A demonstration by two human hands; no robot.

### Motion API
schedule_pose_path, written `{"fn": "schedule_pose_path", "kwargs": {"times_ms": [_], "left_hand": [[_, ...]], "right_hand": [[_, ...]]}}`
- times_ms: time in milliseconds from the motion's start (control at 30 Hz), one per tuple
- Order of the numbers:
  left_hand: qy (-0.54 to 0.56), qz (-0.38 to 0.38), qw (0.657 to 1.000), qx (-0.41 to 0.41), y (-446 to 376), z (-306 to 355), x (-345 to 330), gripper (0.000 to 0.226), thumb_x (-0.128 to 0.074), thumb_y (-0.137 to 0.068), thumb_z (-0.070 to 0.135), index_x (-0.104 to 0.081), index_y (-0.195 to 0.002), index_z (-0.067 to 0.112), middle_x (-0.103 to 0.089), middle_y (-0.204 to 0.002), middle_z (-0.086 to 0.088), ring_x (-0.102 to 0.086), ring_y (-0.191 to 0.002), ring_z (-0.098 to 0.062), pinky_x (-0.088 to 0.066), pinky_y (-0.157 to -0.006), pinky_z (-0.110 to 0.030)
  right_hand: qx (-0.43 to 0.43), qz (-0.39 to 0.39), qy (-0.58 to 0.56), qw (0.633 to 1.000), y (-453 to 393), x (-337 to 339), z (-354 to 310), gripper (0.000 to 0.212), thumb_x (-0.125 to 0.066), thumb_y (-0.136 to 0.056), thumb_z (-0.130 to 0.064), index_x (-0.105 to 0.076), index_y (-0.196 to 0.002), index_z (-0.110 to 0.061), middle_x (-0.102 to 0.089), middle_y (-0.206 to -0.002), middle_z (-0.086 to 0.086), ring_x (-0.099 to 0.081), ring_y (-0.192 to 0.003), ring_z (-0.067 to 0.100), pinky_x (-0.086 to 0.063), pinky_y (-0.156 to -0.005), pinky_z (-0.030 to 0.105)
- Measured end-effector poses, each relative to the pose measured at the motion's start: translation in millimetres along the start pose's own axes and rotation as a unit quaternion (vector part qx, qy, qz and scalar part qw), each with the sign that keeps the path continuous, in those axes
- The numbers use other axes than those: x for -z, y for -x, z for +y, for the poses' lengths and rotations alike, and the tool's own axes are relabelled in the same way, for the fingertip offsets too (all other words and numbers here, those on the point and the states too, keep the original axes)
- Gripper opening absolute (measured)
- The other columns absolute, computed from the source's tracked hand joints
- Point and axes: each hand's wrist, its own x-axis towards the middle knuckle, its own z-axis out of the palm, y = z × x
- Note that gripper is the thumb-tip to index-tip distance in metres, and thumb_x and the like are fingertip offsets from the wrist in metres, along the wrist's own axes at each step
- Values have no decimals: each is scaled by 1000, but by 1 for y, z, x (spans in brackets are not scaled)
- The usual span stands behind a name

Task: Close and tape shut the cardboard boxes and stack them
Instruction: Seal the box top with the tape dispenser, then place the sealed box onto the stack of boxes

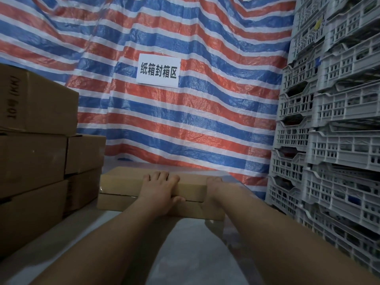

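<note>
Tall stack of brown cardboard boxes (33, 140) walls off the left. Grey perforated plastic crates (329, 124), piled high, close the right. Red, white and blue striped tarpaulin (185, 120) hangs across the back. Between them an open lane of glossy grey worktop (185, 254). At its far end, two flat tan cardboard boxes (127, 194), one on the other, block most of the width; narrow gaps either side.

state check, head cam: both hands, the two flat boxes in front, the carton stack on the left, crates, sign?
left hand: flat on top flat box, thumb over near edge
right hand: at that box's right end, fingers hidden
top flat box: closed, on lower one
lower flat box: closed
carton stack: closed, stacked
crates: stacked
sign: fixed on tarp
</note>
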Motion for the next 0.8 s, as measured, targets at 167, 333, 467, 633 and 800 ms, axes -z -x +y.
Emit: {"fn": "schedule_pose_path", "kwargs": {"times_ms": [167, 333, 467, 633, 800], "left_hand": [[-2, -10, 1000, 5, 1, -5, 2, 67, -44, -89, 67, -28, -144, 32, -31, -153, -4, -27, -140, -29, -20, -116, -51], [2, -20, 1000, 13, 0, -11, 2, 64, -45, -89, 66, -29, -142, 34, -33, -151, -4, -28, -139, -29, -19, -116, -53], [-14, -44, 999, 18, -1, -10, 6, 71, -45, -89, 67, -26, -145, 29, -32, -153, -6, -28, -140, -31, -18, -117, -54], [-4, -65, 998, 24, 5, -6, 37, 80, -38, -93, 66, -16, -153, 17, -23, -159, -11, -19, -146, -33, -13, -118, -54], [-41, -17, 999, -15, 36, -8, 97, 47, -42, -100, 44, -41, -139, 18, -45, -142, -7, -39, -133, -27, -27, -113, -47]], "right_hand": [[7, 0, 6, 1000, -8, -7, -8, 88, -69, -91, -36, -15, -157, -16, -33, -153, 15, -42, -135, 36, -43, -110, 48], [16, 3, 8, 1000, -17, -11, -13, 95, -73, -86, -40, -15, -157, -14, -33, -153, 15, -40, -137, 37, -40, -112, 51], [15, 1, 29, 999, -20, -9, -15, 100, -72, -87, -41, -5, -159, -19, -19, -163, 14, -33, -143, 39, -36, -115, 53], [31, 57, 117, 991, 4, 10, -13, 90, -60, -96, -44, 1, -160, -24, 1, -168, 10, -16, -150, 44, -23, -117, 60], [60, 110, 129, 984, 53, 38, -23, 58, -62, -92, -34, -43, -146, -22, -51, -143, 3, -51, -128, 28, -39, -108, 47]]}}
